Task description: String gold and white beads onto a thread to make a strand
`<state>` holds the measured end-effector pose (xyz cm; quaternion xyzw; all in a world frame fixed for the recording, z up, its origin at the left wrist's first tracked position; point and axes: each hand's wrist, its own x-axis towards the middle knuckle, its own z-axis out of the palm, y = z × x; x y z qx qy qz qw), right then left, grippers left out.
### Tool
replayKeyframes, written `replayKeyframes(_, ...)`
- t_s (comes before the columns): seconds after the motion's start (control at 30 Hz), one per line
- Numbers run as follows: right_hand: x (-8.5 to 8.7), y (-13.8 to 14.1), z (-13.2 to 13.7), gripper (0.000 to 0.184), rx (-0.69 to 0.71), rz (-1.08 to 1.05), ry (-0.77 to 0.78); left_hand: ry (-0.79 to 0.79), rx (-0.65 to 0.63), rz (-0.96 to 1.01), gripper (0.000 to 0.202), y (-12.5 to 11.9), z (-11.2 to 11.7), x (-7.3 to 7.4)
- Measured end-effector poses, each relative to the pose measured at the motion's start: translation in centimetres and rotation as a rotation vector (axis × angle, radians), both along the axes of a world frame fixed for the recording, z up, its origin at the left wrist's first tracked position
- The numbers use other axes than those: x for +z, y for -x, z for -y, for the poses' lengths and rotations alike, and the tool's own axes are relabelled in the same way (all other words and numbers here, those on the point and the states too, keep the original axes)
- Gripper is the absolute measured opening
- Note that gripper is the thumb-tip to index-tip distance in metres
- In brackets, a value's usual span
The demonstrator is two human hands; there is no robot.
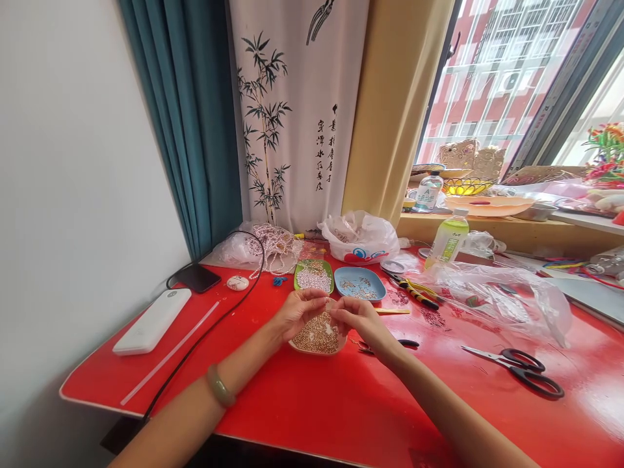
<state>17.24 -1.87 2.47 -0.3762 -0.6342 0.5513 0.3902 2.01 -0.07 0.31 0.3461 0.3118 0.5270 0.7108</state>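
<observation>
My left hand (301, 312) and my right hand (358, 317) meet over a dish of small gold beads (316, 338). Both have thumb and fingers pinched together. What lies between the fingertips is too small to make out. Just behind the hands stand a green dish (332, 281) with pearly white beads (314, 281) and a blue dish (375, 292) with a scatter of small beads. Beside my right wrist, a pair of dark-handled pliers (408, 343) lies partly hidden by the arm.
Scissors (517, 372) and yellow-black pliers (414, 291) lie to the right, near a clear plastic bag (507, 299) and a bottle (449, 237). A power bank (153, 323), a phone (199, 278) and a black cable (205, 335) occupy the left. Bead strands (275, 246) lie at the back.
</observation>
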Motion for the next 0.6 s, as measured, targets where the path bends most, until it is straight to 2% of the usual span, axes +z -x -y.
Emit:
replayKeyframes(0.27,-0.31,-0.16,-0.22,0.016,0.007,-0.007,-0.003,-0.026,-0.021,0.034,0.018,0.24,-0.45,-0.74)
replayKeyframes(0.6,-0.17,-0.11,-0.15,0.017,0.007,0.0,0.0,-0.022,-0.012,0.016,0.021,0.11,-0.24,-0.43)
